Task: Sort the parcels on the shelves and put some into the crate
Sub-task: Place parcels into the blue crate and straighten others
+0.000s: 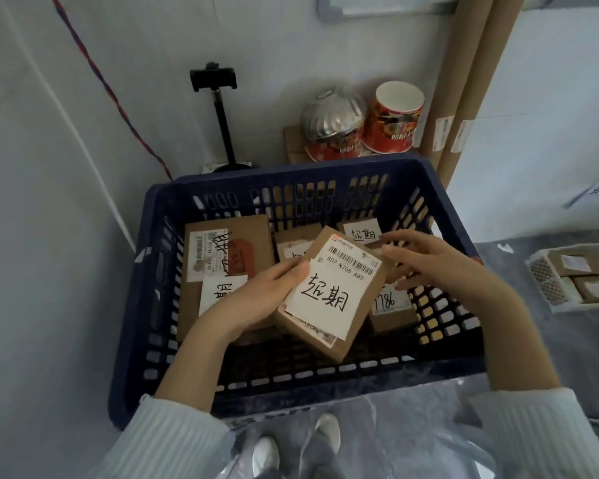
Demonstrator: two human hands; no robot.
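Note:
A dark blue slatted crate stands on the floor in front of me with several brown cardboard parcels inside. My left hand grips a small brown parcel by its left edge, thumb pressed on the white handwritten note stuck to its top. The parcel is tilted above the crate's middle. My right hand hovers at the parcel's upper right corner, fingers relaxed and spread; whether they touch it I cannot tell. A larger flat parcel lies at the crate's left, and other labelled parcels lie to the right.
Behind the crate by the wall stand a phone holder on a black pole, two red instant-noodle cups and tall cardboard tubes. A white basket with small boxes sits at the right. My shoes are below.

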